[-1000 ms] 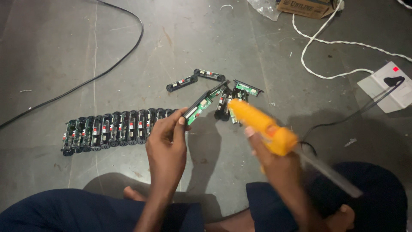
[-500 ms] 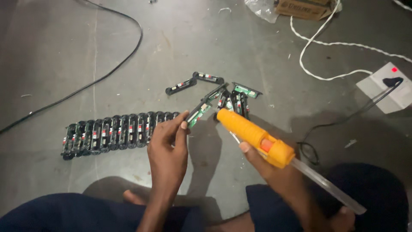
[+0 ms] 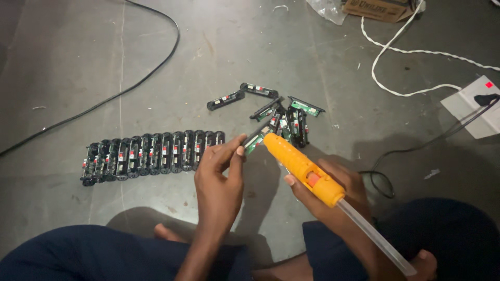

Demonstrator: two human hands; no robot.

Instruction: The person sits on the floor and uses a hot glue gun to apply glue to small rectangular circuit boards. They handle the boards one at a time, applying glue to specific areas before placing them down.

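The left hand (image 3: pixel 219 174) is raised in front of the body, forearm running up from the lap, thumb and fingertips (image 3: pixel 240 151) pinched together at the top. The right hand (image 3: pixel 333 190) sits lower and to the side, fingers curled shut in a grip, thumb lying forward, wrist bent inward. Both knees are spread wide, with bare toes showing between them.

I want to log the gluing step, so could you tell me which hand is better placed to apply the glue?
Right, probably. The right hand grips the glue gun, its nozzle right at the board that the left hand pinches.
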